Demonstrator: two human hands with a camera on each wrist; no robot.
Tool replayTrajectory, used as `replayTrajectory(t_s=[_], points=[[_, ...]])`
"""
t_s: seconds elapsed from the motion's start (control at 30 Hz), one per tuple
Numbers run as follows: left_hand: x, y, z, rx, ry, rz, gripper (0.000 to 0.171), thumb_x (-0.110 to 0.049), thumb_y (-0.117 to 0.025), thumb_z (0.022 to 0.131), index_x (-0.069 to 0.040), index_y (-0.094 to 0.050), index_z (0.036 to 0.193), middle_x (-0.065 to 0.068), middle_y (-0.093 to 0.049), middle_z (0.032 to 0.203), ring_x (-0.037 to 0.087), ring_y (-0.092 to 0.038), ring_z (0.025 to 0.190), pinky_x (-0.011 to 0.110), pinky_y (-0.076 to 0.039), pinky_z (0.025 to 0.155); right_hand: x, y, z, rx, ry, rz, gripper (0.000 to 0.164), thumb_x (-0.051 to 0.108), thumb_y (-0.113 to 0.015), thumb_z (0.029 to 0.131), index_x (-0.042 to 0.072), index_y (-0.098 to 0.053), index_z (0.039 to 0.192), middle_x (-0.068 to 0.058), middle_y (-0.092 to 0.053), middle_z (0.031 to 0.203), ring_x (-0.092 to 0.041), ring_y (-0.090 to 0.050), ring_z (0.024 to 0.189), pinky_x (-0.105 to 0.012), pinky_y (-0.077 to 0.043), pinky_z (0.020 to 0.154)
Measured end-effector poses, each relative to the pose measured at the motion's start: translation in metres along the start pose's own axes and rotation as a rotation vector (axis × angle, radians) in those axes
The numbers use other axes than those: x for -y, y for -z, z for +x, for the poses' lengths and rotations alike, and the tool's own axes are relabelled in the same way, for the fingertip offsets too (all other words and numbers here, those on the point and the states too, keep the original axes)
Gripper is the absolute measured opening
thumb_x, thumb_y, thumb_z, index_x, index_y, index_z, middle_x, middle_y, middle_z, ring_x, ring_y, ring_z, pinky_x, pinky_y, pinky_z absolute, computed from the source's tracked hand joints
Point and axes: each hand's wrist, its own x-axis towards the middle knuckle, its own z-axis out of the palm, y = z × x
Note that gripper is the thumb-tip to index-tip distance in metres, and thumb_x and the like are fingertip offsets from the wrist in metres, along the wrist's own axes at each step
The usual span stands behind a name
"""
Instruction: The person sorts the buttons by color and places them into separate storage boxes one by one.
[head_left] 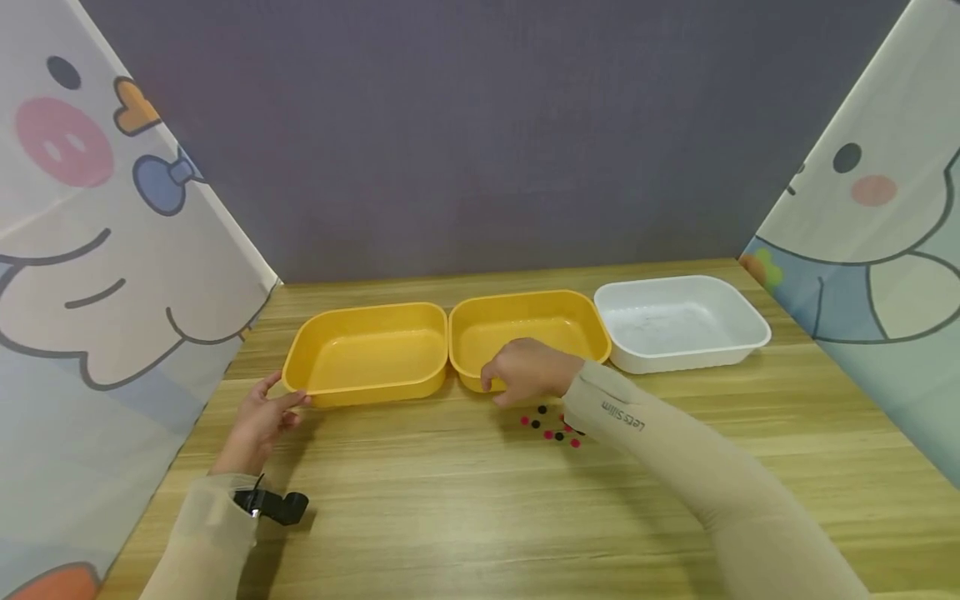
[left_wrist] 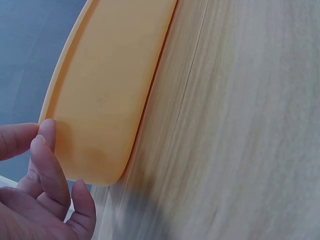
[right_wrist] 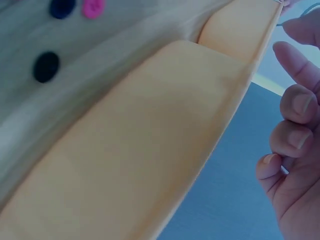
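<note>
My left hand (head_left: 264,419) is at the near left corner of the left yellow tray (head_left: 388,392). In the left wrist view, thumb and fingers pinch that yellow tray's rim (left_wrist: 61,75). Over the front rim of the middle yellow tray (head_left: 525,297) hovers my right hand (head_left: 528,369). The right wrist view shows its thumb and index finger apart, the other fingers loosely curled, and nothing visible between them. Several small black and pink buttons (head_left: 558,437) lie on the table just in front of the middle tray, some partly hidden by the right sleeve.
A white tray (head_left: 690,361) stands to the right of the two yellow ones, all in a row. Behind the wooden table (head_left: 420,517) rises a dark grey panel (head_left: 480,142). Cartoon-printed cloths (head_left: 135,275) hang at both sides. A black device is strapped on the left wrist.
</note>
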Motion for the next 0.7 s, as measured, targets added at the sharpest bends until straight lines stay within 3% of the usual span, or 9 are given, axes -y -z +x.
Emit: replayTrajectory(t_s=[0.17,0.43,0.7], points=[[0.001,0.002,0.001,0.016,-0.016,0.011,0.081,-0.006,-0.053,0.097,-0.007,0.006,0.153,-0.009,-0.066,0.071,0.006,-0.053,0.05,0.017,-0.049,0.056,0.0,-0.007,-0.008,-0.006,0.022,0.021,0.021,0.015,-0.066,0.078,0.01,-0.073,0.097,0.011,-0.051,0.06,-0.006,-0.04,0.053,-0.026,-0.045,0.065],[0.003,0.004,0.002,0.039,-0.039,0.014,0.081,-0.006,-0.053,0.097,-0.006,0.006,0.153,-0.009,-0.067,0.072,0.006,-0.054,0.051,0.017,-0.049,0.057,-0.002,-0.02,-0.022,-0.024,0.063,-0.029,0.014,0.021,-0.071,0.079,0.015,-0.073,0.091,0.012,-0.062,0.065,-0.003,-0.045,0.053,-0.028,-0.049,0.069],[0.002,0.005,0.001,0.033,-0.029,0.021,0.082,-0.008,-0.054,0.097,-0.006,0.006,0.153,-0.01,-0.067,0.072,0.006,-0.054,0.053,0.018,-0.05,0.059,-0.01,-0.026,-0.046,-0.07,0.073,0.028,0.011,0.017,-0.072,0.079,0.014,-0.073,0.09,0.014,-0.056,0.059,0.001,-0.038,0.048,-0.023,-0.046,0.063]])
